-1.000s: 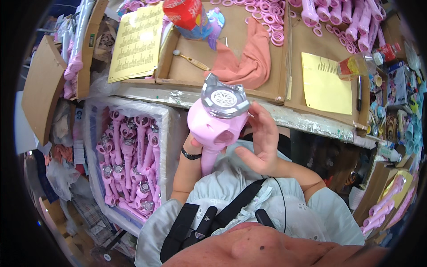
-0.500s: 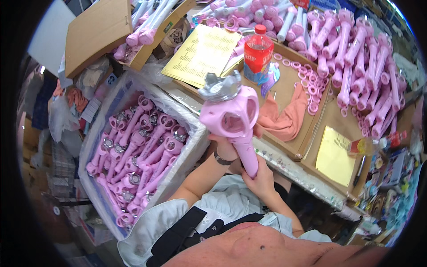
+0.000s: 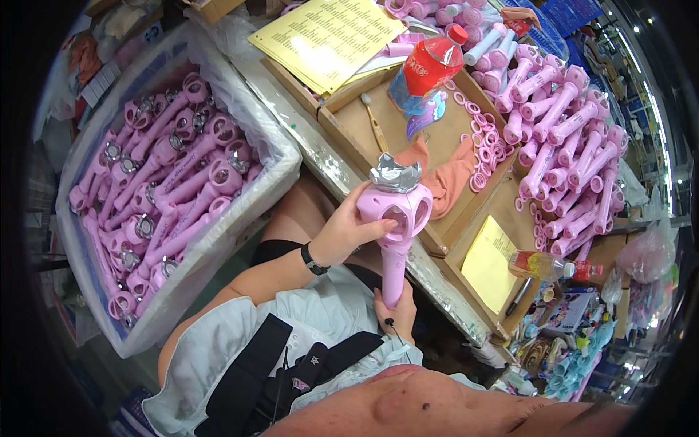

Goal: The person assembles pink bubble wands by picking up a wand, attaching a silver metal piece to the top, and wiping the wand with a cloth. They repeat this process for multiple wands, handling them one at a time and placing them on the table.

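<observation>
A pink toy wand (image 3: pixel 395 222) with a silver crown on its round head stands upright in front of me, over my lap. My left hand (image 3: pixel 344 231), with a black band at the wrist, grips the wand's head from the left, thumb at its round opening. My right hand (image 3: pixel 397 312) holds the bottom of the handle, close to my chest. To my left, a white bin (image 3: pixel 218 233) is full of several finished pink wands (image 3: pixel 164 193) with silver crowns.
A cardboard tray (image 3: pixel 349 120) on the workbench holds a brush, a peach cloth (image 3: pixel 444 182), pink rings (image 3: pixel 486 149) and a red bottle (image 3: pixel 429 65). Bare pink wand bodies (image 3: pixel 564 138) are piled at the right. Yellow sheets (image 3: pixel 328 36) and a small bottle (image 3: pixel 550 266) lie nearby.
The view swung left toward the white bin. The wand went from near my face down over my lap, and my left hand now grips its head.
</observation>
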